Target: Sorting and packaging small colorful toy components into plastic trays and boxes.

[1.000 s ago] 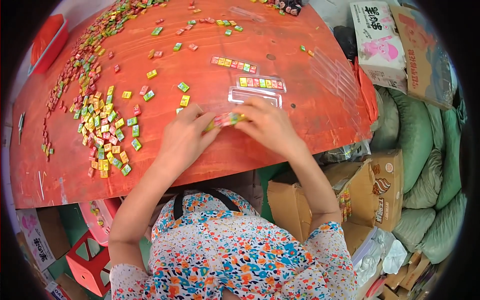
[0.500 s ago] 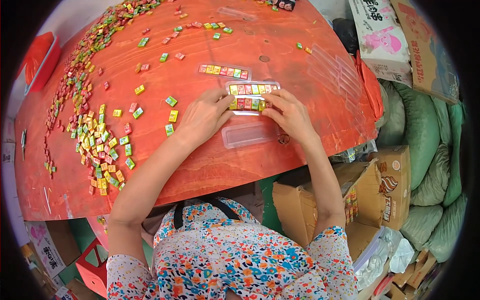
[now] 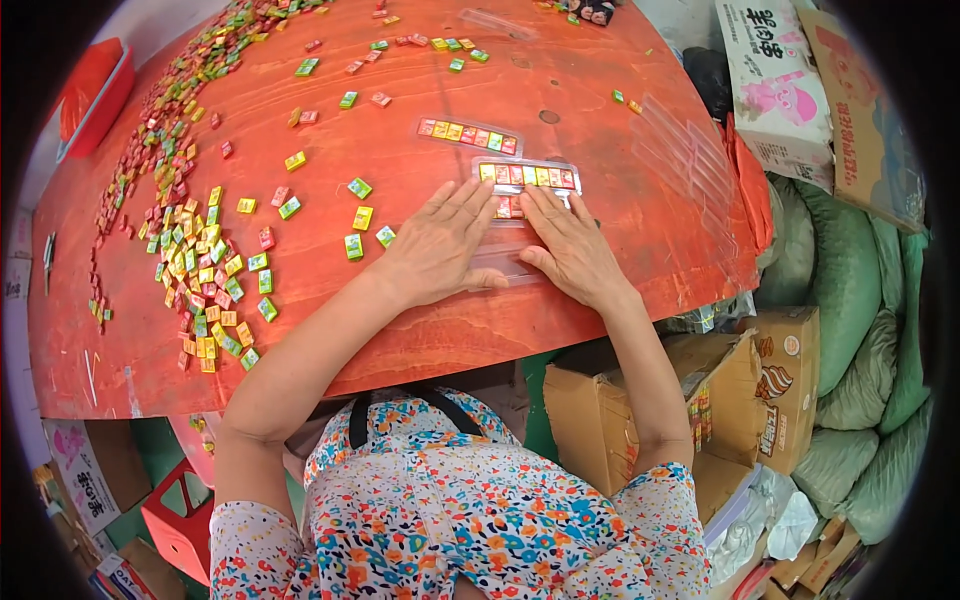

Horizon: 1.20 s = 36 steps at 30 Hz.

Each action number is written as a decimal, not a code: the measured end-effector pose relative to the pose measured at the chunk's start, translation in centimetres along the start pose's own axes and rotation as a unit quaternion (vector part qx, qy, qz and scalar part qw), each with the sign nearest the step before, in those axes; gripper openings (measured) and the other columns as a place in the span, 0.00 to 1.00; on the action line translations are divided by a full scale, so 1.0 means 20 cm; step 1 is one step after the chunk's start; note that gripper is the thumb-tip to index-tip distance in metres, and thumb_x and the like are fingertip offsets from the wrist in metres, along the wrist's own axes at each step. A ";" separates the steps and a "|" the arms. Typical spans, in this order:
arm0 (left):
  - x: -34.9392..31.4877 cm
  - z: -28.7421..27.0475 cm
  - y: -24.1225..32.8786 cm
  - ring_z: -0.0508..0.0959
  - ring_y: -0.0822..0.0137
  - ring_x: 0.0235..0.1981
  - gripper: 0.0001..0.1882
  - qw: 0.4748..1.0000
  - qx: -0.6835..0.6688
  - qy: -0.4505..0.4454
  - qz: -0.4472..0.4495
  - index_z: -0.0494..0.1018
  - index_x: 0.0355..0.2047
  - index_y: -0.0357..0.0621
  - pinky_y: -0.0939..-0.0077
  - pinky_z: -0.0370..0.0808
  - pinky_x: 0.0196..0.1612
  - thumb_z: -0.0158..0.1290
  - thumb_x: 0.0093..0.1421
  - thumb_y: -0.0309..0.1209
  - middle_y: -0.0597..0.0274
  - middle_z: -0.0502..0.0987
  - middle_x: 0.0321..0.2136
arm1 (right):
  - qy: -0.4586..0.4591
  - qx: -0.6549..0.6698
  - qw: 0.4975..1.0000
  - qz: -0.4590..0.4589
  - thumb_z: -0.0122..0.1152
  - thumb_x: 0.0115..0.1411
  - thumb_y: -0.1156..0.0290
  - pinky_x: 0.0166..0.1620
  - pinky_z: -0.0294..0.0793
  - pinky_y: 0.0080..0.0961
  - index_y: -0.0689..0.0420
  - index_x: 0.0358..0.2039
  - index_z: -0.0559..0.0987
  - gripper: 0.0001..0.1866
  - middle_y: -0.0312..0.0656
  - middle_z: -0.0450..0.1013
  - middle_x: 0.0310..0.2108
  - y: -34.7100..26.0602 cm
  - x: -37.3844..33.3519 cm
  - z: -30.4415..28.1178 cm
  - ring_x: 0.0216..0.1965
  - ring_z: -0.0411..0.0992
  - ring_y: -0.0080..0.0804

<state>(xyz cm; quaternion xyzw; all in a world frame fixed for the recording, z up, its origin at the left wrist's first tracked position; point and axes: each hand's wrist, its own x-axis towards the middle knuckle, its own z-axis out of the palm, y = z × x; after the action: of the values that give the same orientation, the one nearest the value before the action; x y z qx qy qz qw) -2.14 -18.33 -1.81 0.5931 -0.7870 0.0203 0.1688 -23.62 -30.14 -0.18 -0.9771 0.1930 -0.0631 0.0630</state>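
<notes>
My left hand [image 3: 440, 245] lies flat, fingers stretched forward and thumb apart, over the left part of a row of small coloured boxes [image 3: 508, 207]. Beside it, my right hand [image 3: 572, 250] rests its straight fingers on the right part of that row. Only a few boxes show in the gap between the hands. Just beyond the fingertips is a clear plastic tray [image 3: 530, 177] filled with red, yellow and green boxes. Another filled tray [image 3: 468, 136] sits farther off, slightly tilted. A clear tray [image 3: 507, 266] nearer me is partly hidden by both hands.
Loose small boxes [image 3: 205, 260] are heaped and scattered on the left of the red table [image 3: 400, 345]. Clear trays [image 3: 685, 165] lie at the right. An open cardboard box [image 3: 590, 420] stands below the table's right edge, near green sacks [image 3: 840, 270].
Both hands have gone from gripping the ends of the near row with bent fingers to lying flat over it. The whole table view has shifted slightly right.
</notes>
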 end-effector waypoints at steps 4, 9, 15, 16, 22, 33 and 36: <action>-0.02 -0.02 0.01 0.55 0.52 0.69 0.53 0.999 -0.013 -0.019 -0.023 0.57 0.64 0.30 0.56 0.46 0.71 0.44 0.57 0.67 0.43 0.59 0.65 | -0.004 -0.073 0.997 -0.011 0.49 0.65 0.48 0.71 0.45 0.44 0.58 0.66 0.61 0.36 0.46 0.57 0.68 -0.04 0.03 -0.04 0.69 0.53 0.40; 0.02 0.04 0.04 0.59 0.51 0.68 0.54 0.997 -0.047 0.017 -0.053 0.60 0.62 0.28 0.55 0.48 0.70 0.43 0.56 0.70 0.41 0.62 0.64 | -0.024 -0.148 0.988 -0.029 0.52 0.64 0.51 0.69 0.51 0.41 0.59 0.64 0.64 0.34 0.46 0.60 0.66 -0.09 0.05 -0.09 0.67 0.57 0.40; -0.13 -0.02 0.12 0.57 0.50 0.68 0.52 0.990 -0.054 0.103 -0.078 0.62 0.61 0.27 0.52 0.49 0.69 0.45 0.55 0.68 0.42 0.62 0.64 | -0.002 -0.156 0.987 -0.025 0.53 0.65 0.52 0.68 0.54 0.40 0.58 0.63 0.65 0.32 0.47 0.64 0.63 -0.09 0.03 -0.07 0.65 0.61 0.41; -0.19 -0.07 0.13 0.58 0.49 0.67 0.51 0.986 -0.060 0.131 -0.079 0.63 0.60 0.27 0.52 0.50 0.69 0.46 0.56 0.66 0.42 0.62 0.63 | 0.000 -0.136 0.990 -0.020 0.55 0.64 0.51 0.67 0.54 0.40 0.57 0.63 0.66 0.32 0.48 0.64 0.63 -0.08 0.04 -0.08 0.64 0.62 0.42; -0.79 -0.34 0.06 0.57 0.47 0.67 0.43 0.960 0.008 0.133 -0.245 0.60 0.62 0.34 0.49 0.51 0.69 0.56 0.56 0.54 0.43 0.59 0.65 | 0.057 0.027 0.997 -0.039 0.57 0.64 0.62 0.61 0.65 0.40 0.59 0.60 0.68 0.27 0.49 0.67 0.61 -0.41 0.25 -0.13 0.60 0.66 0.46; -1.20 -0.39 -0.06 0.51 0.50 0.70 0.45 0.897 0.155 0.072 -0.407 0.56 0.68 0.45 0.47 0.42 0.70 0.47 0.59 0.62 0.52 0.52 0.69 | 0.089 0.080 0.954 -0.275 0.60 0.60 0.71 0.56 0.71 0.40 0.59 0.49 0.77 0.16 0.46 0.72 0.53 -1.00 0.95 0.20 0.54 0.70 0.47; -1.21 -0.41 -0.06 0.47 0.52 0.72 0.44 0.902 0.116 0.080 -0.408 0.53 0.69 0.46 0.51 0.39 0.71 0.47 0.61 0.59 0.53 0.49 0.71 | 0.070 0.095 0.960 -0.253 0.62 0.57 0.74 0.53 0.72 0.39 0.59 0.43 0.79 0.12 0.45 0.73 0.50 -0.96 0.84 0.18 0.51 0.72 0.47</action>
<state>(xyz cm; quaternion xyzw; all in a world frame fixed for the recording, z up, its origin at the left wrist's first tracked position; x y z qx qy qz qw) 6.79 5.73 -1.30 0.8738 -0.4524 0.0888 0.1546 -0.51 -18.71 0.68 -0.9767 -0.0633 -0.1636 0.1233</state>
